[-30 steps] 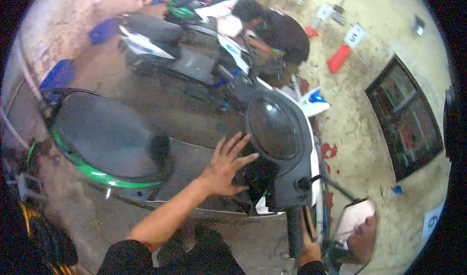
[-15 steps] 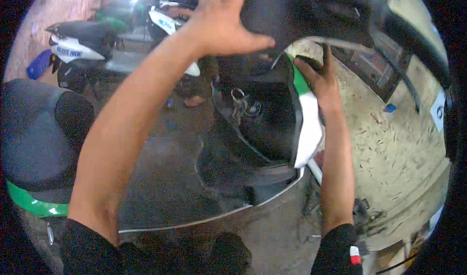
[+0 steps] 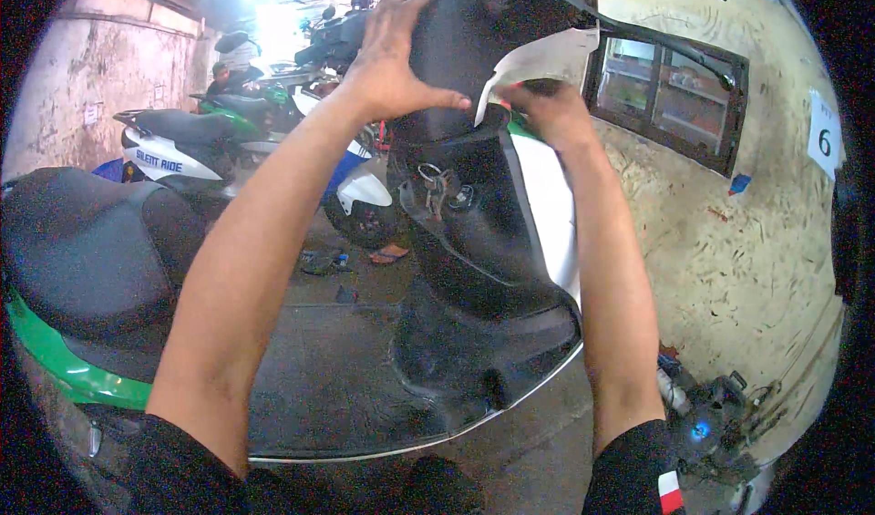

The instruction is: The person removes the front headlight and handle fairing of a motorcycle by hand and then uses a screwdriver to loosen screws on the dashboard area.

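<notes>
Centrally: one dark handlebar cover (image 3: 456, 46), white-edged, at the top of a scooter, above its dark leg shield (image 3: 478, 242); whether fastened, I cannot tell. Left hand (image 3: 387, 68): fingers spread open, thumb apart, laid along the cover's side, apparently to steady it. Right hand (image 3: 551, 118): fingers bent in beneath the white edge, above the white front panel (image 3: 547, 210); partly hidden, so I cannot tell if they grip; the placing suggests support from the opposite side. Below: ringed keys (image 3: 435, 189), hanging on the leg shield, presumably in the ignition. Outward: footboard (image 3: 319, 360); dark seat (image 3: 82, 232), green-trimmed; another scooter (image 3: 155, 159), parked beyond; window (image 3: 665, 96), set in the wall.
</notes>
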Demonstrator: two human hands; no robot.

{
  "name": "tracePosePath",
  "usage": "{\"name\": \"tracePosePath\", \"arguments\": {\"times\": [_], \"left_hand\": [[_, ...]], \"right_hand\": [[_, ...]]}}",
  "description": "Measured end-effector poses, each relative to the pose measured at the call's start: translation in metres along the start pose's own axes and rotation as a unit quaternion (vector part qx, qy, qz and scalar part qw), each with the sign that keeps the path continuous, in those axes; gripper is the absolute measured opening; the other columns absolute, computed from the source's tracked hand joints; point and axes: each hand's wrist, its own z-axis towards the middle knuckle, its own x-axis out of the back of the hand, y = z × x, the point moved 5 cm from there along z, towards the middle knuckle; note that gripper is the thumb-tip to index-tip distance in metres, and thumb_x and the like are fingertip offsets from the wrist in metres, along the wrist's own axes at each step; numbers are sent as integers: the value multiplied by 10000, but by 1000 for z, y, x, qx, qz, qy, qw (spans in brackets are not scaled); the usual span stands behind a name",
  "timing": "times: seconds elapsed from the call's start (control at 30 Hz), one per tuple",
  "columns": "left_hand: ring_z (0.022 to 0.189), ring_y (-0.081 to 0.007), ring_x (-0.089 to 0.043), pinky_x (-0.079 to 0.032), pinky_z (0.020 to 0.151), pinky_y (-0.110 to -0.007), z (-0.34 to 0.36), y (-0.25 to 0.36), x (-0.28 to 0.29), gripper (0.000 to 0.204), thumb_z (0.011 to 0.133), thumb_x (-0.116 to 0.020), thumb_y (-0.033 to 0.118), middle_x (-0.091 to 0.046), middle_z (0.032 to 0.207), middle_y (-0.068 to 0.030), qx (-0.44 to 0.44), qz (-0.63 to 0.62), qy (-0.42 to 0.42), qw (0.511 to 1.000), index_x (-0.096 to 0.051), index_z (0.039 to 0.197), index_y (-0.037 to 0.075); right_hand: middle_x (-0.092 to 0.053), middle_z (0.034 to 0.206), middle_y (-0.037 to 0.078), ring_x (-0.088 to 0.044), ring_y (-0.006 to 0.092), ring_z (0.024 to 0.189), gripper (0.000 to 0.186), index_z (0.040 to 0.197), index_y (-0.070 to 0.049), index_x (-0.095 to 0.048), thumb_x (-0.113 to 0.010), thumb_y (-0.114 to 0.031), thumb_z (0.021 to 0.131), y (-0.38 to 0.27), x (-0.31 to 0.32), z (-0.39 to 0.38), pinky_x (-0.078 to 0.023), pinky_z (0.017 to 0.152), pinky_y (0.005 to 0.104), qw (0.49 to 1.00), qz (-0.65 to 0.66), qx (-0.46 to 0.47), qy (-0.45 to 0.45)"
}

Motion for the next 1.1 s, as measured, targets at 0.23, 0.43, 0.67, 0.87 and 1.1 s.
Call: {"name": "tracePosePath", "arguments": {"times": [0.23,0.43,0.67,0.87,1.1], "left_hand": [[1344,-398,-215,-198,1117,-495,0,7,-4,1189,487,-884,399,-295,1427,-191,13,-23,17,999,-217,1436,137],[1347,-402,-208,-191,1116,-494,-9,8,-5,1099,478,-887,332,-310,1412,-193,26,-39,20,999,-319,1398,139],[1354,-407,-203,-206,1110,-495,-8,9,-7,1057,486,-884,321,-298,1414,-209,17,-60,37,997,-352,1386,167],[1378,-427,-133,-180,1115,-518,-14,12,-10,1089,471,-883,351,-174,1477,-232,39,4,33,999,-335,1403,223],[1407,-385,42,-157,993,-754,-17,11,-9,1120,444,-889,283,-14,1529,-113,79,-57,-25,995,-305,1393,386]], "right_hand": [[-647,1039,94,-543,191,1061,424,1026,-14,-664,-573,-366,807,-14,-24,6,-381,947,305,939,-248,147,-188],[-629,1031,56,-540,168,978,367,984,-39,-667,-545,-339,811,1,-32,15,-380,901,305,966,125,-18,-224],[-616,1112,74,-526,180,1063,480,1103,-24,-638,-598,-397,805,-7,-25,12,-364,954,299,959,-42,128,-250],[-641,1079,161,-571,236,1020,555,1103,31,-632,-722,-391,754,1,-21,10,-394,945,314,971,-55,64,-223],[-668,1041,114,-595,225,1011,447,1036,-11,-643,-791,-245,684,5,-26,13,-432,925,340,976,-47,59,-202]]}}
